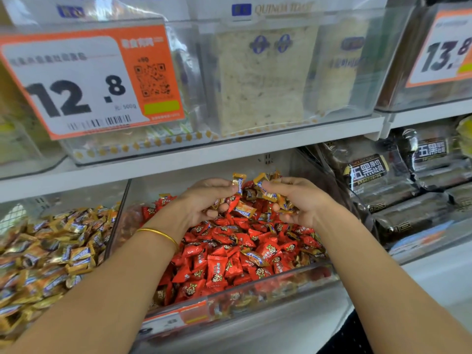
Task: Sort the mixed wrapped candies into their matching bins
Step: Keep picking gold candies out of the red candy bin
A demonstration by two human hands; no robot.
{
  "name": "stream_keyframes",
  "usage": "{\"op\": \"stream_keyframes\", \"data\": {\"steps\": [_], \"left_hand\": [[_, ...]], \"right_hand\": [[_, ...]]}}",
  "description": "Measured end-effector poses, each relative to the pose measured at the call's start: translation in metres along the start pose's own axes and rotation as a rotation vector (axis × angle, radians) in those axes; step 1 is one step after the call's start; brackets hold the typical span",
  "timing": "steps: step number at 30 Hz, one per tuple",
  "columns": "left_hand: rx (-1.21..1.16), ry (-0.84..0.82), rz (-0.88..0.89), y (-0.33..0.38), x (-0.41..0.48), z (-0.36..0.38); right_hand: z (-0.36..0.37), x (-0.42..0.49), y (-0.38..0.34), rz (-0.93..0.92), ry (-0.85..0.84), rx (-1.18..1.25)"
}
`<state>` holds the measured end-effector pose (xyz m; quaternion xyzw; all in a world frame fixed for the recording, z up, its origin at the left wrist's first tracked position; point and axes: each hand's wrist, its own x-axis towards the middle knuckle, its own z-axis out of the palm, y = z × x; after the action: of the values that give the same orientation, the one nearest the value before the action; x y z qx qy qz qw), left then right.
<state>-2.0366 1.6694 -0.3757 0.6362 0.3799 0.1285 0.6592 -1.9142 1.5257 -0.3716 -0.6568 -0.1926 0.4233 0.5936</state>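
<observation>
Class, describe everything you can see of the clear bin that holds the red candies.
The clear bin is a transparent plastic box, open-topped, under a white shelf. It is heaped with red candies, with stray gold candies mixed in. An orange label lies along its front wall. The left hand and right hand reach inside at the back, both gripping gold candies.

Red candies point(217, 273), a cartoon face on each wrapper, fill the clear middle bin point(270, 283) under both hands. Gold candies point(266, 190) with blue-white labels are bunched in the left hand point(204, 200) and right hand point(298, 200) — a few more lie among the red just below. Left of the left hand, the neighbouring bin point(76, 195) holds heaped gold ones.
</observation>
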Motion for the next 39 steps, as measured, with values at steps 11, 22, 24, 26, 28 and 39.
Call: {"op": "stream_keyframes", "data": {"steps": [11, 22, 24, 26, 28, 39], "left_hand": [[-0.032, -0.003, 0.000, 0.000, -0.010, -0.003], [0.388, 0.091, 0.213, 0.010, -0.004, 0.009], [0.446, 0.070, 0.211, 0.011, 0.001, 0.019], [0.536, 0.033, 0.193, 0.010, 0.007, 0.031], [0.589, -0.027, 0.171, 0.008, 0.015, 0.040], [1.318, -0.201, 0.219, 0.004, 0.041, 0.073]], "right_hand": [[0.025, 0.012, 0.009, 0.341, -0.197, 0.297], [-0.021, 0.000, -0.009, 0.042, 0.071, 0.143], [-0.023, -0.002, -0.010, 0.032, 0.086, 0.216], [-0.023, -0.003, -0.011, 0.015, 0.073, 0.272], [-0.023, -0.004, -0.011, -0.001, 0.060, 0.320], [-0.025, -0.003, -0.008, -0.024, 0.036, 0.314]]}}
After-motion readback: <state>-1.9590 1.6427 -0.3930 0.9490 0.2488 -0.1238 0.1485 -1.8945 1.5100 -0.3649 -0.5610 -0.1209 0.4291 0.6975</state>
